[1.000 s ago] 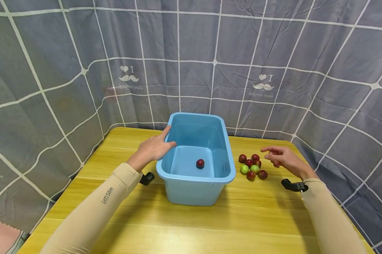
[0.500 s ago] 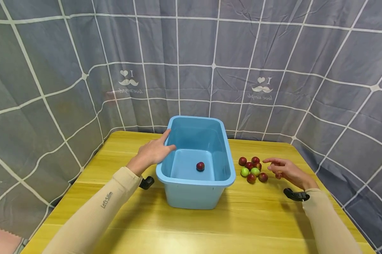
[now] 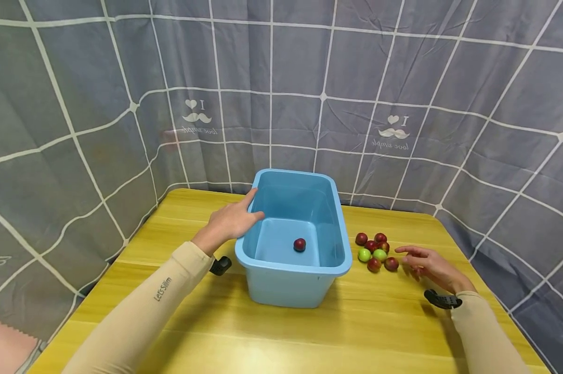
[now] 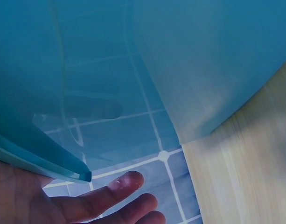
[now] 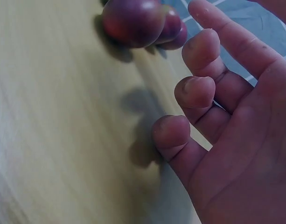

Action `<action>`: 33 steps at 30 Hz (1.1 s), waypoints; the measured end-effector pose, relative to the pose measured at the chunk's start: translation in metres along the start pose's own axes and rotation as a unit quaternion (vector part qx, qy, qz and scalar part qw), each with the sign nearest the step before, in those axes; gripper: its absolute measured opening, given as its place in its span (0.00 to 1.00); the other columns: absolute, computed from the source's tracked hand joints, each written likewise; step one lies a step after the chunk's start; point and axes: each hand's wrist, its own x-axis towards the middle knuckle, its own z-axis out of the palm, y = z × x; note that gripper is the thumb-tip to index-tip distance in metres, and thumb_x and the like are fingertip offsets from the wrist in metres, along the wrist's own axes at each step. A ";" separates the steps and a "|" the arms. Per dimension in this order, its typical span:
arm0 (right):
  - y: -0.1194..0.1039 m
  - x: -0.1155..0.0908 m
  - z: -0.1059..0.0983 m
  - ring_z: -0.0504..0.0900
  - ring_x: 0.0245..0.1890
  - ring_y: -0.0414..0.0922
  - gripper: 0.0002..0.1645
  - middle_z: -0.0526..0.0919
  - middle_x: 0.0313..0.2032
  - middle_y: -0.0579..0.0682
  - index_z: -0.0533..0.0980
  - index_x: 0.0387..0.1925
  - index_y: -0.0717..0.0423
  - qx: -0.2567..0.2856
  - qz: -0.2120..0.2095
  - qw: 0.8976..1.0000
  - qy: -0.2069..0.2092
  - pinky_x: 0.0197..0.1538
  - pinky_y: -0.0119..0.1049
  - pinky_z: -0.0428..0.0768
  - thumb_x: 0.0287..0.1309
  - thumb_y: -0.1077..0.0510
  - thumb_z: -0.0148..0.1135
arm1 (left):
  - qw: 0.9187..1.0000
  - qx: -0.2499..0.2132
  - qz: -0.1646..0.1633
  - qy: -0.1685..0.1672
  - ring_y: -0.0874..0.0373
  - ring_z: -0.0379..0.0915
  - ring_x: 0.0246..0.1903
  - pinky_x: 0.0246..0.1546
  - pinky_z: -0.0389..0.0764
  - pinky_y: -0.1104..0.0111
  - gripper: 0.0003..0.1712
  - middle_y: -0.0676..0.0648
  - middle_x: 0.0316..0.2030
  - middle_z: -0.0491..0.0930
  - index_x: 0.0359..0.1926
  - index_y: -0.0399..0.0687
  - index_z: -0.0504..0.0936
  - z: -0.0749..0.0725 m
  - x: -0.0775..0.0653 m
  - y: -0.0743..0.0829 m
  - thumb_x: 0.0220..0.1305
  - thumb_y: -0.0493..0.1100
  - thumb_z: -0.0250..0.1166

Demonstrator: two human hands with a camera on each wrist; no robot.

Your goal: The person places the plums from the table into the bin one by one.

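Observation:
A light blue plastic tub (image 3: 292,268) stands on the table with one dark red plum (image 3: 299,244) on its floor. My left hand (image 3: 232,221) holds the tub's left rim, thumb over the inside and fingers outside; the left wrist view shows these fingers (image 4: 105,196) below the rim. To the right of the tub lies a group of several dark red plums (image 3: 391,264) and two green round fruits (image 3: 364,254). Beside that group, on its right, my right hand (image 3: 433,267) hovers low over the table, fingers loosely bent and holding nothing. Plums (image 5: 133,23) appear beyond its fingertips.
The wooden table (image 3: 272,337) reaches back to a grey curtain (image 3: 295,62) with white grid lines, which also hangs at both sides. A black strap (image 3: 442,299) circles the right wrist, and a black device (image 3: 221,265) is at the left wrist.
My right hand has come down and toward me, to the right side of the fruit group. The left hand stays on the tub's rim. The view has shifted slightly.

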 end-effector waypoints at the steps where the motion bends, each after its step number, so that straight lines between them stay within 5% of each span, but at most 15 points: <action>1: 0.002 -0.001 0.000 0.69 0.28 0.55 0.24 0.73 0.30 0.49 0.67 0.67 0.65 0.001 0.004 1.000 0.000 0.31 0.38 0.77 0.75 0.59 0.51 | 1.000 0.001 0.000 0.001 0.41 0.76 0.56 0.33 0.74 0.56 0.47 0.42 0.72 0.67 0.81 0.70 0.38 0.000 0.000 0.000 0.68 0.68 0.47; 33: 0.011 0.001 0.015 0.65 0.19 0.42 0.35 0.74 0.29 0.46 0.68 0.68 0.66 -0.095 0.054 0.991 0.079 0.24 0.35 0.65 0.66 0.53 0.64 | 1.000 0.000 -0.005 -0.004 0.41 0.76 0.57 0.37 0.74 0.53 0.47 0.41 0.72 0.67 0.81 0.72 0.37 0.000 0.000 0.002 0.68 0.67 0.47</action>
